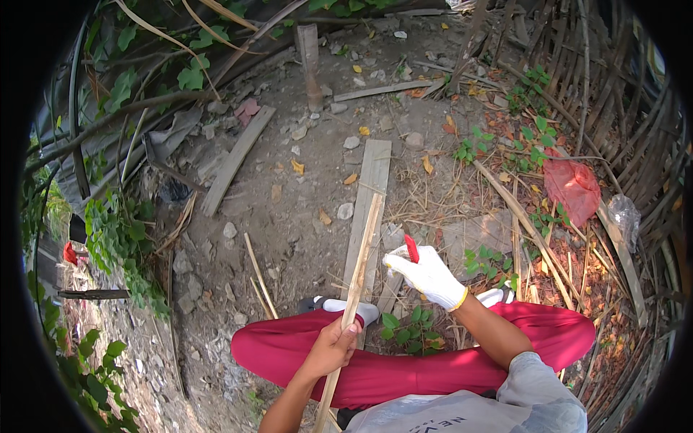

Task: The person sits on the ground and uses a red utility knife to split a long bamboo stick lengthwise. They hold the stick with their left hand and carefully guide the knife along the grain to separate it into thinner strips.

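Note:
My bare left hand (333, 349) is closed around a long, pale split-wood strip (362, 268). The strip slants up and away from my lap, with frayed slivers along its edge. To its right, my right hand (430, 277), in a white knitted glove with a yellow cuff, grips a red-handled tool (411, 248). Only the red end of this tool shows plainly; the rest is hidden by the glove or hard to make out. A gap separates the gloved hand from the strip. Beneath the strip's far end lies a flat grey board (374, 173) on the soil.
Another weathered plank (238, 160) lies to the left, and a short post (309, 68) stands at the back. On the right are a red plastic bag (570, 189), a clear plastic bag (624, 219) and a fence of sticks (613, 94). Leafy vines (115, 238) grow along the left.

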The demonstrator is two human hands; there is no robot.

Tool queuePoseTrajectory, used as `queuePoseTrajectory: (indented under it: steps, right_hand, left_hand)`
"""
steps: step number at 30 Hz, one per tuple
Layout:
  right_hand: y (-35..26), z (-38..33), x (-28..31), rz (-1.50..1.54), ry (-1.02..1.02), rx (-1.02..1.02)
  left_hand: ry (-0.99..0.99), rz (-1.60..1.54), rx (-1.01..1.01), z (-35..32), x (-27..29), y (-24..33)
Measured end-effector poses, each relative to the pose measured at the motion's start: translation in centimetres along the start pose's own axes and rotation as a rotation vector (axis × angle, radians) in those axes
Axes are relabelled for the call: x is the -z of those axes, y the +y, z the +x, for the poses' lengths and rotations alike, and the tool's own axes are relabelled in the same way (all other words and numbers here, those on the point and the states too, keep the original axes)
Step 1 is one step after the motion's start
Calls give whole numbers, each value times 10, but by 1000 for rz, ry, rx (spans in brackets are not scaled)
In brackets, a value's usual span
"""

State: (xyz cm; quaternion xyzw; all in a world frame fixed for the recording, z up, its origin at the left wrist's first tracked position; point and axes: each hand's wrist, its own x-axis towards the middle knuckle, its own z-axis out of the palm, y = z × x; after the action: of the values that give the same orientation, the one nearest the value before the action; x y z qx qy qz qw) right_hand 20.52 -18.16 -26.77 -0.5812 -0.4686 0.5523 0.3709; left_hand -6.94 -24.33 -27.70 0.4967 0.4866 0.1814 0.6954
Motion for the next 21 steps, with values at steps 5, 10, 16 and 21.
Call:
queuePoseTrajectory:
  steps: [5,10,16,21]
  right_hand:
    - [17,0,12,150,22,-45]
    - [-4,-14,10,470,61,-29]
    - [-20,-33,6,786,64,135]
    - [-6,-34,1,909,121,71]
  left_hand:
    - [611,1067,-231,-60,-11,47]
    - [827,1572,-484,-83,32,66]
    - [812,1962,-641,-63,48,86]
    - [884,2092,-890,-36,41,77]
